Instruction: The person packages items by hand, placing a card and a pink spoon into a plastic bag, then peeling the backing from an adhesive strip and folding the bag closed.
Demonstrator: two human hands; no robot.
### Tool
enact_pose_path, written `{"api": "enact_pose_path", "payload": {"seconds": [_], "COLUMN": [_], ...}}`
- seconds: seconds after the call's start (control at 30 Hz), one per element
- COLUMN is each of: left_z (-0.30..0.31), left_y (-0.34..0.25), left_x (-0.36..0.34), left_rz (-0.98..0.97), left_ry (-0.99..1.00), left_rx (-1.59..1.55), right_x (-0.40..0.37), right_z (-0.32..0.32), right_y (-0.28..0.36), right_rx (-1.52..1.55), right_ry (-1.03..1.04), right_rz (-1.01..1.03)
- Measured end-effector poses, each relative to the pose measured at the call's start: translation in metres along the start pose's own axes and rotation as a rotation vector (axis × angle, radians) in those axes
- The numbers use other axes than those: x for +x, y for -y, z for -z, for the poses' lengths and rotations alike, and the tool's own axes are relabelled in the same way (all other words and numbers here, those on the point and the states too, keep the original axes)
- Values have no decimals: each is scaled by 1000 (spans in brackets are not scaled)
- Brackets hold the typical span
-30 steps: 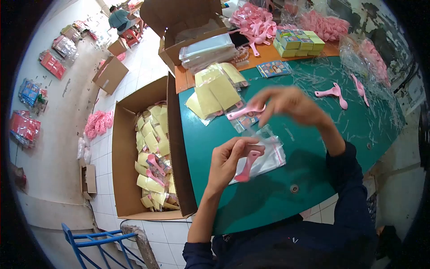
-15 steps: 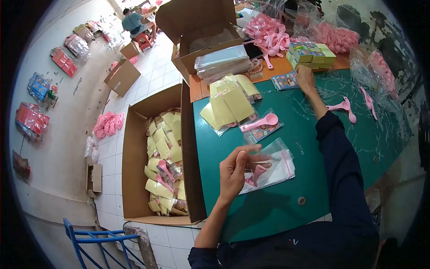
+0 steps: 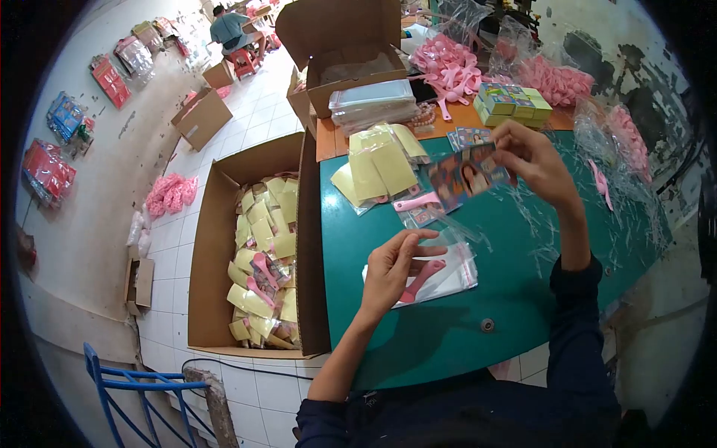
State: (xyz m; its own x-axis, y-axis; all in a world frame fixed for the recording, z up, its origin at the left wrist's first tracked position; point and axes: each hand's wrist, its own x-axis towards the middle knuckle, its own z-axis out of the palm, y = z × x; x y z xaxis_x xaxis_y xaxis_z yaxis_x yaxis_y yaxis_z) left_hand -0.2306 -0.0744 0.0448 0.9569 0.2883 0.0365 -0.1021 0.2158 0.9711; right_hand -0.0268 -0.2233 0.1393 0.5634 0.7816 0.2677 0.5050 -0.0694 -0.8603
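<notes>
Left hand (image 3: pixel 390 267) pinches the clear bag (image 3: pixel 448 275). The pink scoop (image 3: pixel 423 279) inside slants near-left to far-right. Right hand (image 3: pixel 535 160) pinches a picture card (image 3: pixel 470 178) (cardboard box (image 3: pixel 213 224) holds yellow packets (image 3: pixel 258 246)).

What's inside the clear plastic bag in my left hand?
A pink spoon shows inside the clear bag. The left hand pinches its edge and covers that corner, so anything there is hidden. The right hand holds a printed card outside it.

A packing workshop: cardboard boxes (image 3: pixel 246 246) of bagged goods beside a green table (image 3: pixel 448 328), stock on the floor.
</notes>
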Motion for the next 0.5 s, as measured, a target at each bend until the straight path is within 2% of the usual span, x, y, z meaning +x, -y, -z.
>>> {"api": "enact_pose_path", "payload": {"seconds": [0.13,0.27,0.37,0.47,0.5], "left_z": [0,-1,2,3,3], "left_y": [2,5,1,0,1], "left_x": [-1,-3,-2,-2,-2], "left_rz": [-17,-24,-21,-7,-2], "left_ry": [-24,-3,-14,-13,-7], "left_rx": [0,-13,-25,-39,-48], "right_x": [-31,-31,-32,-36,-35], "right_z": [-11,-14,-14,-18,-20], "right_y": [23,30,28,36,37], "right_rx": [-55,-240,-168,-210,-265], "right_ry": [109,191,-69,71,89], "right_rz": [-9,26,120,69,108]}}
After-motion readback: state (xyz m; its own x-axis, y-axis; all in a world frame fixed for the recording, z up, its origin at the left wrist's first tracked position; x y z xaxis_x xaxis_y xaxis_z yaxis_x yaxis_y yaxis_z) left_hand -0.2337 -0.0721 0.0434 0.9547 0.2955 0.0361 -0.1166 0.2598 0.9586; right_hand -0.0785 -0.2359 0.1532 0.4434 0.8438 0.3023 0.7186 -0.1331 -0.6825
